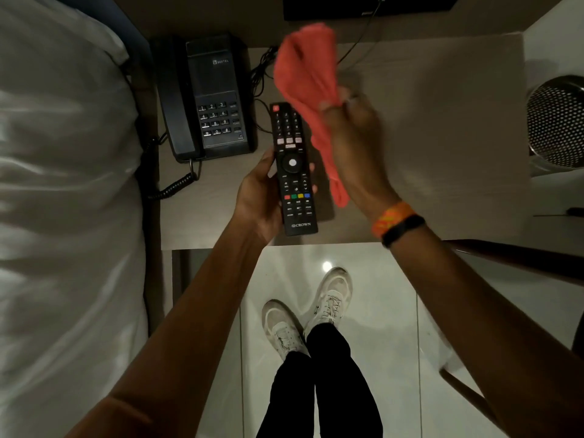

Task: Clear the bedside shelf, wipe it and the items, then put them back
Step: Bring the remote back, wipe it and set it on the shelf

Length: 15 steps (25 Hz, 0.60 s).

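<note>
Bed: white bedding (63, 191) fills the left edge, cut off by the frame, well left of both hands.
Telephone: a black Beetel desk phone (207, 96) sits on the bedside shelf (442, 128), up and left of the left fingertips; its coiled cord (177, 186) hangs off the shelf's left side.
Left hand: the left hand (260, 200) cups a black Crown TV remote (294, 167) from beneath, buttons up, over the shelf's front edge; thumb on its left edge, fingertips (313, 167) peeking past the right edge, the rest hidden under it.
Right hand: the right hand (354, 137) is closed around a bunched red cloth (305, 67), motion-blurred; one end flares above the fingers, the other trails down just right of the remote, partly overlapping its upper right edge.
Wrist: an orange band (392, 216) and a black band (403, 229).
Right edge: a perforated metal object (556, 121), cut off, unclear what it is.
</note>
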{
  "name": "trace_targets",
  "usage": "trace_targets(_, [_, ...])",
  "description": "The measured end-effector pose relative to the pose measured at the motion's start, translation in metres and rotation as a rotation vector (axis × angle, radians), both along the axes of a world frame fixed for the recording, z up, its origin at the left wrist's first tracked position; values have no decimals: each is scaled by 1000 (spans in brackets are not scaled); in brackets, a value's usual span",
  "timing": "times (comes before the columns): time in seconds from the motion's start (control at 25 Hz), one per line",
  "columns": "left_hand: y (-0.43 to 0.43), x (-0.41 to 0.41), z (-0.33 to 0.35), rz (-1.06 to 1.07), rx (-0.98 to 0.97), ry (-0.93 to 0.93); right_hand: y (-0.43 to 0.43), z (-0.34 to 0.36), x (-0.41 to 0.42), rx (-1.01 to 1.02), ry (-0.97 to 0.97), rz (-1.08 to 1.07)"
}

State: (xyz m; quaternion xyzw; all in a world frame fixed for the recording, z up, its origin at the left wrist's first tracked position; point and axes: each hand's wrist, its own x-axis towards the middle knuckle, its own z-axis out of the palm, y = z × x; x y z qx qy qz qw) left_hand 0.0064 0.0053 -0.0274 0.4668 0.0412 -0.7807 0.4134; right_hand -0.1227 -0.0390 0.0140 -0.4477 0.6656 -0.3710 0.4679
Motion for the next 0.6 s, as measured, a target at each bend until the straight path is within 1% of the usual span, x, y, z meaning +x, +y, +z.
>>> trace_targets(0.08, [-3,-8,1,55,-51,-1,-14,-17,17,57,303,337])
trace_targets(0.12, [-5,-13,2,78,-67,-3,-14,-21,26,67,370,420])
trace_targets(0.2, [-7,-17,1,91,-80,-26,-7,-27,33,53,380,429])
trace_targets(0.32, [-9,-16,3,77,-81,-74,8,-27,30,2,468,382])
trace_targets(0.4, [-9,-14,4,76,-55,-114,19,-22,24,-3,419,368])
trace_targets(0.52, [-10,-13,3,59,27,-179,47,-11,15,74,311,379])
trace_targets(0.6, [-14,-10,1,66,17,-303,67,-3,10,106,260,390])
